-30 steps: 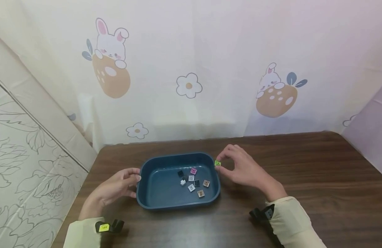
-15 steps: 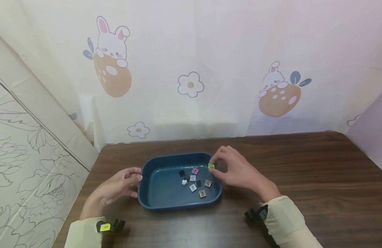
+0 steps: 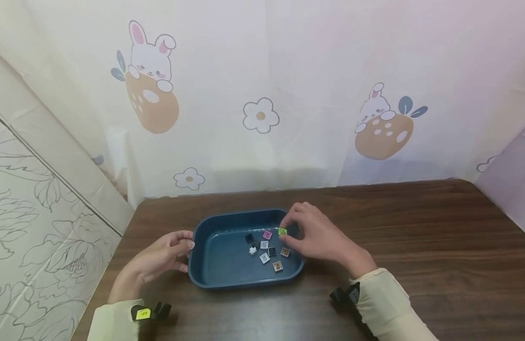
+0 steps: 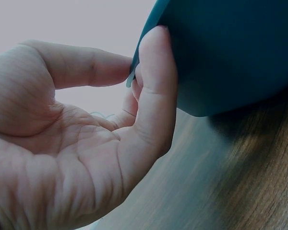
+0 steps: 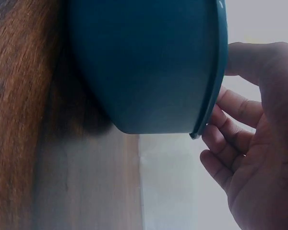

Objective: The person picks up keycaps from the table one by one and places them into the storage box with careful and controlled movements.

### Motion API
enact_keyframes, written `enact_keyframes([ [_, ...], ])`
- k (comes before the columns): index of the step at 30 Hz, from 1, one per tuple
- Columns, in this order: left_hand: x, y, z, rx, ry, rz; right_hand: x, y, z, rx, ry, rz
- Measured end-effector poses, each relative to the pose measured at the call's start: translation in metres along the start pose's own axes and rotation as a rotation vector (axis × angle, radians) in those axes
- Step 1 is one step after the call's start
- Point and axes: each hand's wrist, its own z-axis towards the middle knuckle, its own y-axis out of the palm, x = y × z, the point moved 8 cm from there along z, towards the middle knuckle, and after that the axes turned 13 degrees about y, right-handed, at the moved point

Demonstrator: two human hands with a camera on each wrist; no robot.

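Observation:
A dark blue plastic tray [image 3: 221, 282] with rounded corners sits on the table. My left hand [image 3: 164, 253] pinches its left rim; in the left wrist view the thumb and a finger meet at the edge. Over the tray's right end, my right hand [image 3: 315, 232] holds a small yellow-green square block [image 3: 282, 231] between thumb and forefinger. In the tray lie several similar pieces: a pink one [image 3: 267, 235], white ones [image 3: 264, 258], black ones [image 3: 249, 238] and brown ones [image 3: 277, 266]. In the right wrist view the tray's wall [image 5: 149, 67] hides the held block.
The brown wooden table [image 3: 416, 237] extends to the right. Behind it hangs a pale curtain [image 3: 305, 94] with rabbits and flowers, and a panel with line-drawn flowers [image 3: 45, 237] stands at the left. Each wrist wears a black camera strap [image 3: 151, 312].
My right hand has moved left with the yellow-green block, from beside the tray's right rim to above its inside. The left hand stays at the left rim.

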Motion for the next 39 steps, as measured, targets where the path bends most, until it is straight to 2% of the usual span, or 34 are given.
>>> enact_keyframes([
  [22, 0.002, 0.001, -0.003, -0.024, 0.023, -0.012, -0.005, 0.002, -0.001, -0.003, -0.018, -0.014],
  [30, 0.005, -0.003, 0.001, -0.008, 0.024, 0.007, -0.012, -0.002, 0.001, 0.001, -0.026, -0.001],
  [39, -0.004, -0.003, 0.002, 0.005, 0.007, -0.001, -0.012, 0.009, 0.001, -0.039, -0.018, -0.005],
])
